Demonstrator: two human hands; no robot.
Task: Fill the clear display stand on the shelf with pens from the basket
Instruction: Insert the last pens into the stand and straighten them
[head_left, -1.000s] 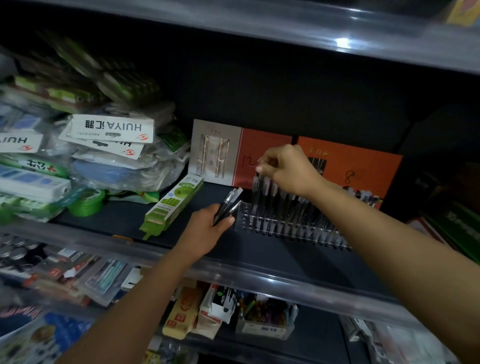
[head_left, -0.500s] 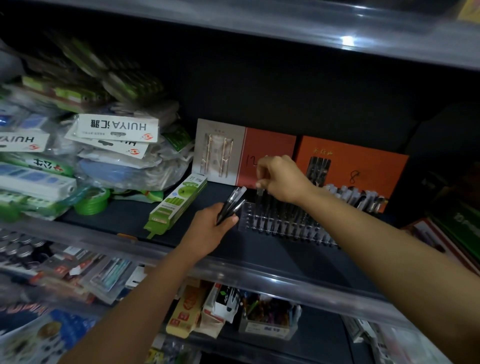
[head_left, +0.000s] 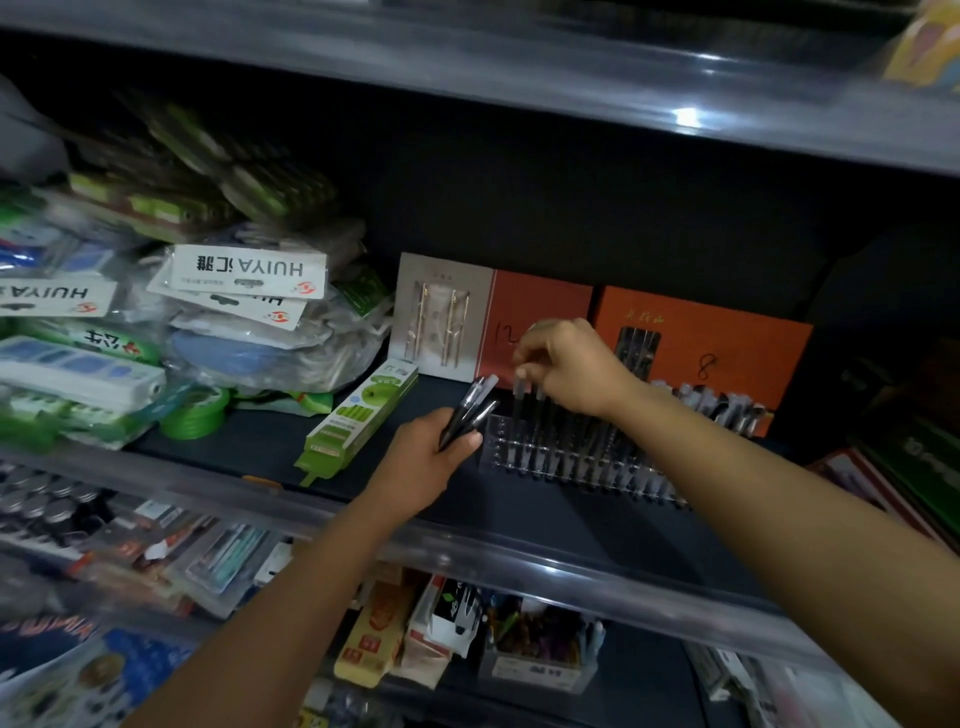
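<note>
Holding a small bunch of dark pens, the left hand has its grip clamped round them; I count about three, though they blur together. Their pale tips point up toward 1 o'clock. The right hand is at 2 o'clock from the left one, its finger and thumb pinched on the top of one pen that stands upright in the clear display stand. The stand sits on the dark shelf, just beside the left hand at 3 o'clock. It is see-through plastic with rows of small holes. Many dark pens stand in it, too blurred to count, and the holes at its left end are bare. Behind it, at 12 o'clock, lean two orange boxes. One green box lies at 9 o'clock from the left hand.
</note>
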